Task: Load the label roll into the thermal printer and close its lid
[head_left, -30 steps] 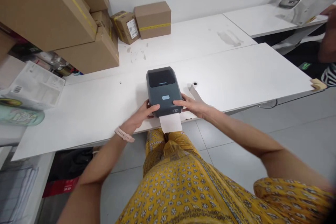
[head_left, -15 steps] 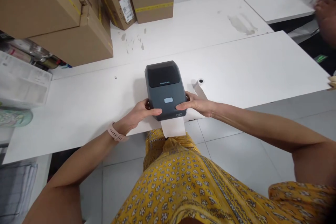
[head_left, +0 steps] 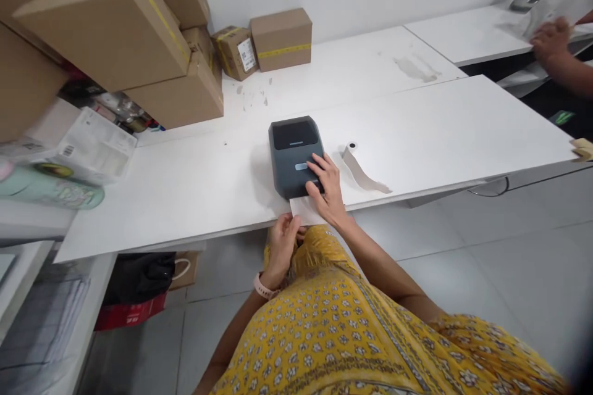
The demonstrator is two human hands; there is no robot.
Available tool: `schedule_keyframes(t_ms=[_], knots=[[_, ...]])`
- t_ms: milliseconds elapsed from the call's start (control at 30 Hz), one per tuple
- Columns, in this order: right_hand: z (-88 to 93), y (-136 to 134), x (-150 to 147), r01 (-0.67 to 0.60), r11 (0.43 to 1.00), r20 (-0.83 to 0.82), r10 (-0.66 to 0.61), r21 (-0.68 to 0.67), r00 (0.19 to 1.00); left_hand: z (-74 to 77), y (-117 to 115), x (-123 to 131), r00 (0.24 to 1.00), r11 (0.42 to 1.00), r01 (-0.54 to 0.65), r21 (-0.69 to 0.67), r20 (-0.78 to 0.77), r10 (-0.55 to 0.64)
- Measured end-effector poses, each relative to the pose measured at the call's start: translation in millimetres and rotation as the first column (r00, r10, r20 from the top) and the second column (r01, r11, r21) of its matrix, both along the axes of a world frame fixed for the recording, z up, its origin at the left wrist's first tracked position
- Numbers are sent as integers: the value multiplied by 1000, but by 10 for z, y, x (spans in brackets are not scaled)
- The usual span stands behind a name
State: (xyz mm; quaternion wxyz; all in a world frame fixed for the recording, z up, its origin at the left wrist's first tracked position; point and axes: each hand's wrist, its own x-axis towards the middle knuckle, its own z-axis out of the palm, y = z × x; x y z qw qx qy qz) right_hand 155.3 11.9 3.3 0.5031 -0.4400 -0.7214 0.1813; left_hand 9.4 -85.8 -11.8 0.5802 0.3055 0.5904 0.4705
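Note:
A dark grey label printer [head_left: 291, 170] with a black window and a pale button stands near the front edge of the white table. From its front slot a strip of white paper [head_left: 306, 210] hangs over the edge. My left hand [head_left: 282, 241] pinches the left side of this paper, just below the printer. Resting on the printer's front right top is my right hand [head_left: 328, 188], fingers spread and apart, close to the button. Right of the printer lies a small paper roll [head_left: 353, 147] with its tail unrolled toward the table edge.
Cardboard boxes [head_left: 173, 89] are stacked at the back left, with more by the wall. A green bottle [head_left: 69, 188] and a clear plastic box [head_left: 104, 142] lie at the left. At the far right, another person's hand [head_left: 551, 40] is by a plastic bag [head_left: 558, 3].
My left hand has let go of the printer's side and taken the paper below. The right hand has moved from the side onto the top. The printer sits slightly farther from the edge.

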Motion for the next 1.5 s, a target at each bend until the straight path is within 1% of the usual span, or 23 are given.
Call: schedule_keyframes(t_ms=[67, 100, 133, 233, 333, 400, 467, 567, 633, 700, 767, 833, 933, 1000, 1067, 1133, 1167, 1200, 1233, 1267, 1367, 1433, 1500], knots=[[7, 32, 70, -44, 998, 53, 41, 43, 998, -28, 20, 27, 989, 989, 133, -72, 71, -127], [17, 56, 113, -54, 997, 73, 50, 46, 996, -15, 71, 37, 983, 984, 160, -74, 99, -152], [29, 79, 154, -63, 997, 92, 59, 43, 994, 12, 132, 51, 981, 985, 161, -63, 122, -152], [60, 112, 220, -75, 997, 131, 70, 32, 989, 125, 271, 122, 982, 997, 70, -26, 178, -65], [70, 106, 211, -66, 997, 145, 61, 32, 988, 225, 261, 194, 969, 999, 21, -37, 248, -11], [75, 101, 190, -49, 998, 146, 43, 38, 988, 249, 214, 213, 966, 999, 16, -41, 260, -5], [95, 95, 173, -20, 999, 163, 14, 34, 987, 229, 182, 209, 976, 999, 12, -36, 217, -4], [177, 75, 163, 30, 1000, 247, -30, 2, 968, 135, 189, 189, 997, 1000, -8, -11, 81, 9], [273, 57, 161, 40, 999, 314, -34, -16, 949, 58, 214, 182, 1000, 1000, -20, 11, 5, 20], [398, 50, 150, 32, 999, 362, -24, -16, 932, -10, 233, 178, 1000, 1000, -13, 23, -22, 13], [532, 69, 125, 7, 1000, 379, -4, -5, 925, -59, 236, 172, 1000, 999, -2, 35, -17, 2], [648, 119, 88, -52, 999, 379, 49, -3, 924, -82, 219, 151, 1000, 998, 28, 49, -14, -27], [722, 222, 41, -162, 987, 400, 158, -23, 903, -52, 161, 84, 993, 994, 86, 60, -79, -82], [687, 269, 31, -191, 981, 426, 185, -31, 885, 12, 124, 23, 984, 994, 58, 91, -174, -42], [595, 273, 37, -172, 985, 432, 168, -29, 886, 102, 120, -34, 956, 982, -56, 179, -274, 104], [462, 227, 50, -121, 992, 415, 119, -22, 902, 200, 170, -74, 899, 930, -187, 317, -327, 292], [386, 188, 56, -89, 996, 397, 88, -17, 914, 246, 215, -85, 877, 897, -221, 382, -325, 354], [306, 143, 60, -52, 999, 370, 53, -11, 927, 287, 269, -90, 867, 872, -235, 430, -312, 388], [225, 92, 64, -15, 1000, 331, 18, -9, 943, 320, 327, -91, 872, 859, -229, 457, -297, 390], [145, 41, 68, 22, 1000, 278, -17, -15, 960, 345, 385, -89, 887, 862, -208, 462, -281, 365], [-49, -93, 84, 97, 992, 80, -90, -85, 993, 364, 513, -70, 938, 900, -131, 416, -242, 249], [-117, -146, 101, 94, 985, -21, -98, -145, 995, 349, 545, -51, 949, 906, -119, 406, -222, 224], [-139, -168, 115, 59, 981, -74, -74, -183, 995, 335, 543, -25, 949, 896, -137, 423, -202, 241]])
